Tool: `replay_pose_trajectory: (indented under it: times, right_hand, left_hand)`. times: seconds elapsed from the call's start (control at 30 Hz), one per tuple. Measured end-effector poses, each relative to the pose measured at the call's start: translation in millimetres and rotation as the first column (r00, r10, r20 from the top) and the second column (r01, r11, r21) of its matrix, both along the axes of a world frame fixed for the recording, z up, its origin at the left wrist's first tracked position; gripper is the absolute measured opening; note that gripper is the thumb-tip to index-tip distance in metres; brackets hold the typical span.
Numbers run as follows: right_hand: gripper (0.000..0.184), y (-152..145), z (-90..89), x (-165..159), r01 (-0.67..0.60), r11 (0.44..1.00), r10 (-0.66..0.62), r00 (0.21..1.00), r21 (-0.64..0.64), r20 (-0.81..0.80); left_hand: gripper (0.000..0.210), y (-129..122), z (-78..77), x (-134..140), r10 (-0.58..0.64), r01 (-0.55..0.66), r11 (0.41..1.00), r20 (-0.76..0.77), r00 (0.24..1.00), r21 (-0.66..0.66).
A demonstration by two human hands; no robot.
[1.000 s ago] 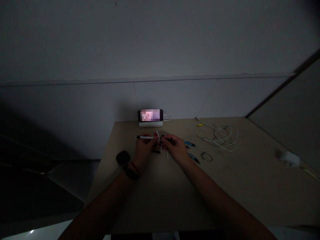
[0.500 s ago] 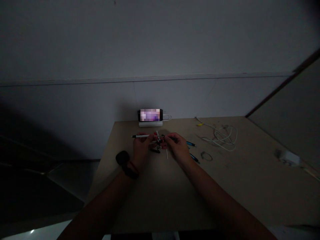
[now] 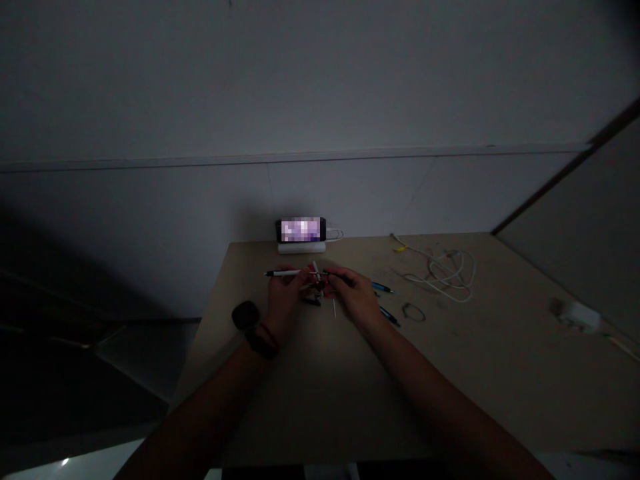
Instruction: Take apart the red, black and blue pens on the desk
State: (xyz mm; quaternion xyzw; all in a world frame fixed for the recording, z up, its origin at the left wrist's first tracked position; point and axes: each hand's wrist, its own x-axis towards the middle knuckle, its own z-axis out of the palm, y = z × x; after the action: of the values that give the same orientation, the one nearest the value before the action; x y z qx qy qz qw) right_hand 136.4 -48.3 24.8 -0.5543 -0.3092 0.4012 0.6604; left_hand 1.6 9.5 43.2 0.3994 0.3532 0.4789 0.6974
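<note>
My left hand (image 3: 285, 297) is closed in a pinch on a white pen barrel (image 3: 287, 273) with a black end pointing left. My right hand (image 3: 359, 297) pinches a slim dark pen piece (image 3: 341, 275), level with the barrel. A thin line bridges the short gap between the two pieces; what it is I cannot make out. Below the fingertips lie small red, white and black parts (image 3: 319, 285), partly covered by my hands. A thin white stick (image 3: 335, 307) rests beside my right fingers. Two blue-and-black pens (image 3: 383, 287) lie to the right of my right hand.
A lit phone (image 3: 301, 230) leans against the wall on a white block (image 3: 301, 248). Coiled white cable (image 3: 450, 273) and a small dark loop (image 3: 413, 312) lie on the tabletop (image 3: 320, 387) to the right. A white plug-like box (image 3: 580, 316) sits farther right.
My hands have hardly moved. My right hand and its dark pen piece have shifted very slightly, and my left hand keeps its hold on the white barrel.
</note>
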Motion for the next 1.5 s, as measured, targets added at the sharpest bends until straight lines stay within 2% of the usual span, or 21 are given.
replay_pose_trajectory:
  times: [0.2,0.47,0.73,0.8,0.9,1.0,1.13,1.3,1.5]
  right_hand:
    - [0.029,-1,1.4,-1,0.004,1.000,-0.004,1.000,0.004,-0.008]
    - [0.037,-1,0.5,-1,0.031,0.999,-0.030,0.999,0.020,-0.024]
    - [0.033,-1,2.2,-1,0.040,0.999,-0.037,0.997,0.036,-0.067]
    - [0.033,-2,2.9,0,0.021,0.999,-0.020,0.999,0.032,-0.036]
    - [0.044,-3,2.7,-1,-0.007,1.000,0.010,0.989,-0.020,0.147]
    - [0.045,-3,-1.8,-3,-0.037,0.997,0.059,0.930,-0.069,0.362]
    - [0.036,-1,-10.6,-4,-0.074,0.995,0.095,0.868,-0.063,0.488]
    - [0.005,-2,-15.1,-4,-0.123,0.991,0.124,0.762,-0.047,0.636]
    - [0.021,-6,-14.0,-6,-0.189,0.980,0.170,0.588,-0.071,0.790]
  left_hand:
    - [0.040,0,2.2,-1,0.006,-0.006,1.000,-0.001,1.000,0.008]
    - [0.043,1,0.3,-1,0.008,-0.008,1.000,-0.006,1.000,0.003]
    - [0.040,3,-0.5,-1,0.026,-0.026,1.000,0.010,1.000,0.016]
    - [0.040,3,-0.5,-1,0.038,-0.038,0.999,0.018,0.999,0.017]
    - [0.041,3,-0.2,-1,0.059,-0.060,0.998,0.017,0.998,0.009]
    - [0.041,4,-0.2,-1,0.061,-0.061,0.998,0.015,0.998,0.003]
    - [0.041,5,-0.8,0,0.060,-0.060,0.998,0.021,0.998,-0.002]
    - [0.041,4,-0.2,0,0.059,-0.059,0.998,0.034,0.998,-0.003]
    - [0.042,3,-0.8,0,0.060,-0.060,0.998,0.019,0.998,0.010]
